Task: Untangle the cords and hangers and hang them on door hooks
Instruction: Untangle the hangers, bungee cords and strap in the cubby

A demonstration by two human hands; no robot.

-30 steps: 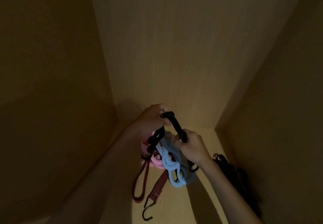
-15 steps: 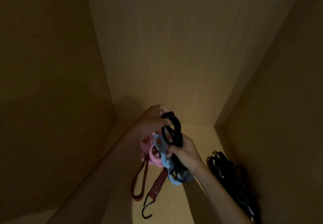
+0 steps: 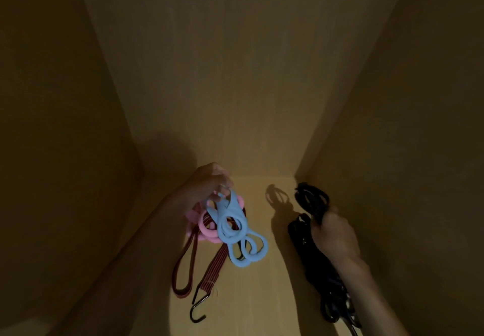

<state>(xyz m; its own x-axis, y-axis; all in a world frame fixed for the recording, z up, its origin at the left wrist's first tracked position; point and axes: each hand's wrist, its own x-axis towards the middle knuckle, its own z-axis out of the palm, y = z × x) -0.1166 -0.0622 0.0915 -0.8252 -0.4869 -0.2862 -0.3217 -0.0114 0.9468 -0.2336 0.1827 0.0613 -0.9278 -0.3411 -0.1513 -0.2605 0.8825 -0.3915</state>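
My left hand (image 3: 209, 182) pinches the top of a light blue looped hanger (image 3: 235, 231), which dangles over a pink hanger (image 3: 207, 227) and a red striped bungee cord (image 3: 214, 265) with a black metal hook (image 3: 197, 309). Off to the right, my right hand (image 3: 336, 233) grips a black looped hanger (image 3: 310, 198), holding it near the right wall above a dark pile of black cords (image 3: 324, 283). The two hands are well apart.
I am looking into a dim wooden cabinet with a back panel (image 3: 235, 87), a left wall (image 3: 65, 126) and a right wall (image 3: 406, 126). The lit floor (image 3: 248, 304) carries the cords. No door hooks are in view.
My right hand has pulled the black hanger free of the blue one and carried it right toward the black pile. The left hand stays holding the blue hanger.
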